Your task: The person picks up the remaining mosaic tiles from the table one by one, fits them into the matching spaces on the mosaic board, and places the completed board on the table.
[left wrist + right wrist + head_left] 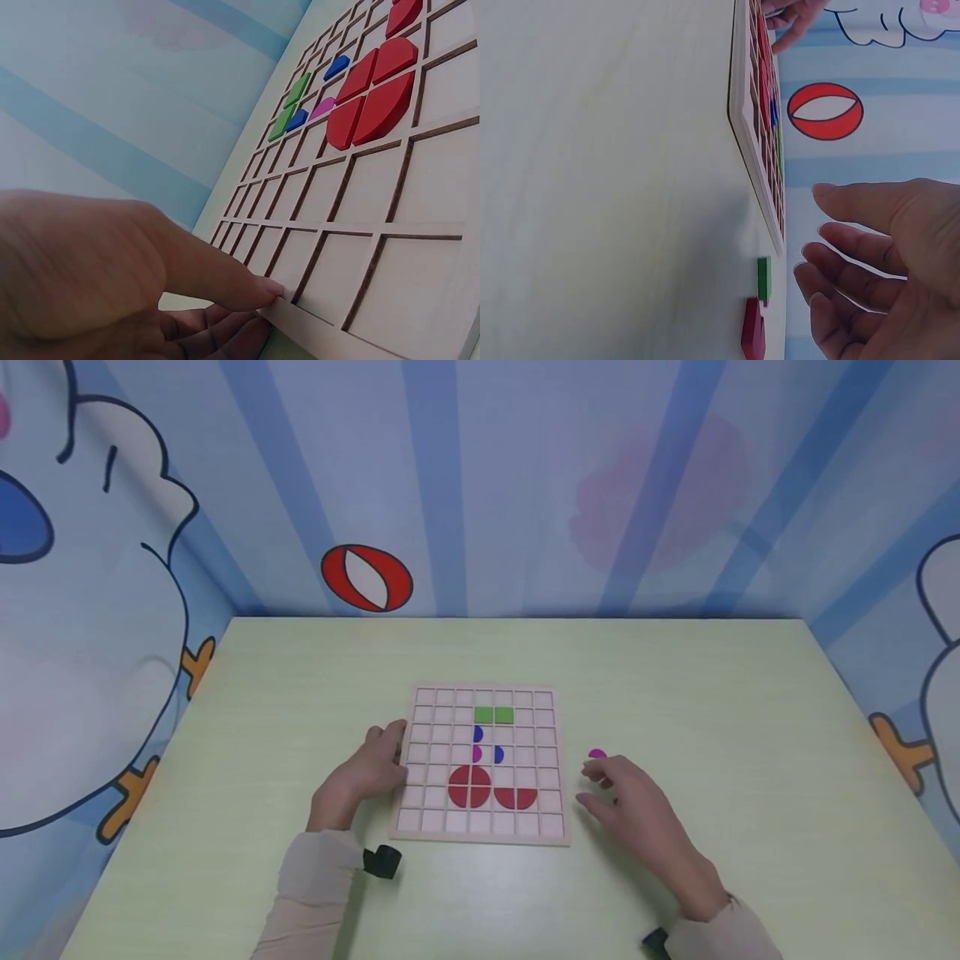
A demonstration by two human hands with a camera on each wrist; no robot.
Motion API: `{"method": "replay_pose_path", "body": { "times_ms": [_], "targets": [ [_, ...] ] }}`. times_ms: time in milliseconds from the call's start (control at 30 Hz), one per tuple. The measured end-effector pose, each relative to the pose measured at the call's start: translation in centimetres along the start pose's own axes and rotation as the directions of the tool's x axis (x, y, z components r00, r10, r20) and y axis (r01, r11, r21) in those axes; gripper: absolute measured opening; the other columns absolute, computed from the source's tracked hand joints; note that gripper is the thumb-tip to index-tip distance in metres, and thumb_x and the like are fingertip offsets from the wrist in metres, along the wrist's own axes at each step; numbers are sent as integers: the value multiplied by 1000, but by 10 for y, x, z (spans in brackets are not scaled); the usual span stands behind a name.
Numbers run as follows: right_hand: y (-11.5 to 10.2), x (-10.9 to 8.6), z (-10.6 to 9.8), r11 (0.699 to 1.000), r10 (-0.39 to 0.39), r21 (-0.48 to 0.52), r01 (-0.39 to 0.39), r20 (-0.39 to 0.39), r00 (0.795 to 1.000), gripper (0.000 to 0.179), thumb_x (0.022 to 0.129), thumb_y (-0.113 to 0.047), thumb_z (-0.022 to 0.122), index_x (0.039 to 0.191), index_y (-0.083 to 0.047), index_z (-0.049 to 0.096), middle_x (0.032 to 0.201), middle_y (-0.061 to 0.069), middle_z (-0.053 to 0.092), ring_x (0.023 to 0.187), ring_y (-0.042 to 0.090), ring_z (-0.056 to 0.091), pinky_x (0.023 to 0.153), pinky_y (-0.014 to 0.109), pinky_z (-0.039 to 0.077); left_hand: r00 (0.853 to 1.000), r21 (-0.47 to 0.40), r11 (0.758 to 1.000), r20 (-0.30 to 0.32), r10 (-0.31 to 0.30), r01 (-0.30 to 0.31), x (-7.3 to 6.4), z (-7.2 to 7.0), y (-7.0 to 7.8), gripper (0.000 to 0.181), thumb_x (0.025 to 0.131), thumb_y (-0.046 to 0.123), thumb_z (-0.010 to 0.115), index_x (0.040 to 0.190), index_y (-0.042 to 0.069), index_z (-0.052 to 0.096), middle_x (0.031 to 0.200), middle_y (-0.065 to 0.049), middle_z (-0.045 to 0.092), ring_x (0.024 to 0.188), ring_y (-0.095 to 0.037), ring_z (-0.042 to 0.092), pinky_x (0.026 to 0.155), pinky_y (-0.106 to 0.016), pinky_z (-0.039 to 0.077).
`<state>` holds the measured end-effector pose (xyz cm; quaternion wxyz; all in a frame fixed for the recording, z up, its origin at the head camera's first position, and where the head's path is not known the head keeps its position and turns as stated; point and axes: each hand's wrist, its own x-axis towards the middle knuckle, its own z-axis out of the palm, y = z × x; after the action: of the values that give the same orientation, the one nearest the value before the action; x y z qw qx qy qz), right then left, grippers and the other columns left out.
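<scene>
A pale wooden grid board (435, 818) lies on the table. My left hand (363, 772) holds its left edge; in the left wrist view the thumb (247, 289) is on the rim and the other fingers are beneath. Set in the cells are green squares (493, 716), blue pieces (478, 734), a magenta piece (477, 753), a red circle of quarter pieces (459, 777) and a red half circle (506, 797). To the board's right, my right hand (637, 810) has loosely bent, parted fingers holding nothing, close to a loose magenta piece (597, 753).
The right wrist view shows a loose green piece (764, 279) and a reddish piece (751, 330) on the table. A cartoon-printed wall (510, 485) rises behind the table (300, 677) and along both sides.
</scene>
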<state>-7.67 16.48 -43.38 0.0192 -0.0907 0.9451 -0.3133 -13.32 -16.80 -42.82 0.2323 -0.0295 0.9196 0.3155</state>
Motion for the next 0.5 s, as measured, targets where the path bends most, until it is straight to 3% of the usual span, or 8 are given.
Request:
{"method": "replay_pose_path", "body": {
  "times_ms": [233, 500],
  "targets": [
    [11, 0, -14, 996, 53, -66, -53, -5, 999, 30, 82, -16, 74, 108, -6, 65, 100, 7, 63, 81, 18, 54, 72, 33, 46, 1000, 0, 1000, 3, -6, 6, -1, 0, 1, 74, 87, 2, 50, 152, 7, 17, 119, -15, 40, 100, -26, 45, 81, -38, 42],
    [16, -2, -18, 986, 72, -154, -70, 9, 997, 27, 78, -9, 75, 103, -2, 66, 93, 8, 63, 81, 19, 56, 74, 38, 49, 1000, -3, 1000, 1, 7, -7, -3, -1, 2, 73, 86, 1, 50, 152, 5, 18, 120, -16, 40, 99, -27, 45, 80, -38, 43]
  ]
}}
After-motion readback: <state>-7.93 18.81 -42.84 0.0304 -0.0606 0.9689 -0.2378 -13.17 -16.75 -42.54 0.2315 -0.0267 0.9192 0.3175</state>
